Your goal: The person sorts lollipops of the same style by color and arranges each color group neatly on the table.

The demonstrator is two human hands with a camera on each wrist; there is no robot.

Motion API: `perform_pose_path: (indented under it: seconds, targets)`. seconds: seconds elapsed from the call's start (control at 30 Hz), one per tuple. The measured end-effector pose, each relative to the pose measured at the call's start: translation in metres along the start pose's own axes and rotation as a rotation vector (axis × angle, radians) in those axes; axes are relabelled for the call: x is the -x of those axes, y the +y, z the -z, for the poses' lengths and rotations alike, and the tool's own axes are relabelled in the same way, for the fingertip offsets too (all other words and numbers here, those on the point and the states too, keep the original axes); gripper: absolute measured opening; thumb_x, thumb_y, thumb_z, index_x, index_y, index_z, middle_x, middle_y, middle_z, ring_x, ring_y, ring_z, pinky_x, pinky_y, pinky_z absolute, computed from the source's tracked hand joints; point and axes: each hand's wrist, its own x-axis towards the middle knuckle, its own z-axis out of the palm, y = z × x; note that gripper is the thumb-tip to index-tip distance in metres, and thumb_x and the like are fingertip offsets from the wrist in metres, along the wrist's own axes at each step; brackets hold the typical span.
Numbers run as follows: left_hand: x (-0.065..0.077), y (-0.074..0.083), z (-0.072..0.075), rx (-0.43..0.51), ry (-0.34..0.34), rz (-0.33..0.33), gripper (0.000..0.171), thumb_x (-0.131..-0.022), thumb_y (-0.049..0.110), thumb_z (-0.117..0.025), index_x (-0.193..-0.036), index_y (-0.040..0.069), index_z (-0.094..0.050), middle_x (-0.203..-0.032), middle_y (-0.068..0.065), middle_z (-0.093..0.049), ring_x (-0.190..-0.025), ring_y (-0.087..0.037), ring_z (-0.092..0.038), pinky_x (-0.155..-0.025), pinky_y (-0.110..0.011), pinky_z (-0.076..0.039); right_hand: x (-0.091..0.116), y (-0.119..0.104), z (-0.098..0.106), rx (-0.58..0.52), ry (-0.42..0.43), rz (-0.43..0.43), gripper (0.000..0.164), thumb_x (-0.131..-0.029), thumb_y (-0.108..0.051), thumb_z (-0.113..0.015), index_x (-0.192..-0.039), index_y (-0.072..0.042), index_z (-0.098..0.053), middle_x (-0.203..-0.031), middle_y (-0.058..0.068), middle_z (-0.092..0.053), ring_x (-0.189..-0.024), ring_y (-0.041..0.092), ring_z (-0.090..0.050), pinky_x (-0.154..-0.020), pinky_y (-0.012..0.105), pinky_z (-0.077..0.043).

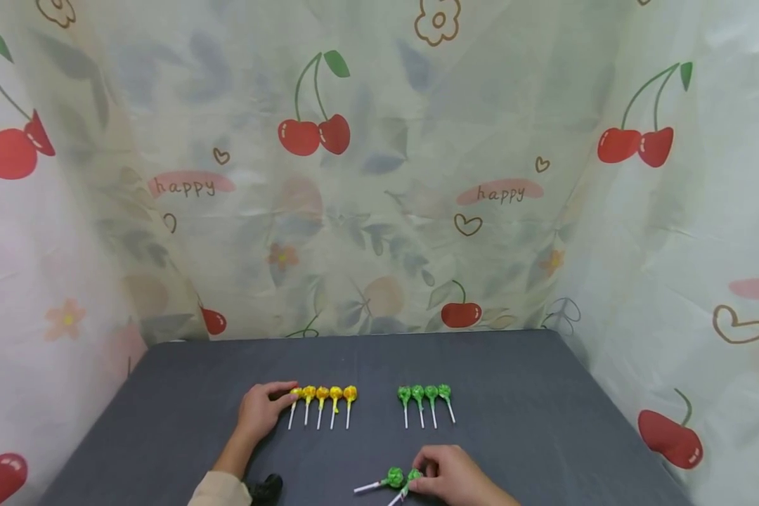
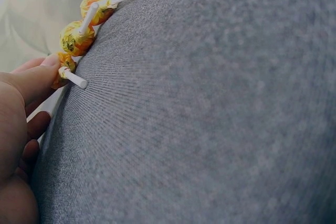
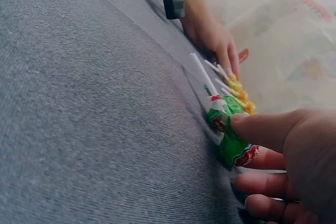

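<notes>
My left hand [image 1: 259, 410] pinches the head of the leftmost yellow lollipop [image 1: 296, 393], at the end of a row of several yellow lollipops [image 1: 322, 394] standing side by side with sticks toward me. The left wrist view shows thumb and fingertips about that yellow wrapper [image 2: 65, 65]. Near the front edge, my right hand [image 1: 452, 475] holds a green lollipop [image 1: 414, 476] between thumb and fingers, its stick angled to the lower left. Just left of it lies another green lollipop [image 1: 394, 478]. In the right wrist view the thumb presses on green wrapping [image 3: 230, 121].
A row of several green lollipops [image 1: 418, 394] lies right of the yellow row, across a gap. Dark grey cloth [image 1: 512, 400] covers the table. Curtains [image 1: 379, 281] printed with cherries stand behind and at both sides. A black device [image 3: 174, 2] sits on the left wrist.
</notes>
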Motion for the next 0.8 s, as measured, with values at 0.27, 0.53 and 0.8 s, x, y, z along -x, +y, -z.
perform_pose_path:
  seconds: [0.27,0.53,0.8]
  targets:
    - [0.0,-0.001,-0.002,0.011,0.0,-0.009,0.025,-0.085,0.021,-0.076,-0.11,0.015,-0.077,-0.109,-0.007,-0.071,-0.106,-0.032,-0.062,-0.092,-0.052,-0.045,0.0,-0.001,0.008,-0.073,-0.011,-0.012,0.016,-0.08,-0.024,-0.08,-0.084,-0.015,-0.068,-0.065,-0.016,-0.057,-0.057,-0.005,-0.05,-0.051,0.017,-0.043]
    - [0.0,-0.002,0.0,0.006,-0.004,0.005,0.025,-0.086,0.024,-0.076,-0.11,0.016,-0.077,-0.109,-0.005,-0.071,-0.103,-0.029,-0.061,-0.091,-0.051,-0.045,-0.005,-0.004,0.025,-0.151,-0.06,-0.062,0.015,-0.081,-0.019,-0.08,-0.087,-0.011,-0.069,-0.075,-0.012,-0.066,-0.069,0.0,-0.06,-0.06,0.021,-0.05]
    - [0.0,-0.001,-0.001,0.013,0.001,0.004,0.025,-0.086,0.021,-0.076,-0.11,0.015,-0.077,-0.108,-0.006,-0.071,-0.101,-0.029,-0.061,-0.09,-0.051,-0.045,-0.008,-0.004,0.041,-0.17,-0.036,-0.063,0.018,-0.078,-0.01,-0.08,-0.092,-0.006,-0.068,-0.077,-0.004,-0.066,-0.068,0.003,-0.06,-0.06,0.023,-0.051]
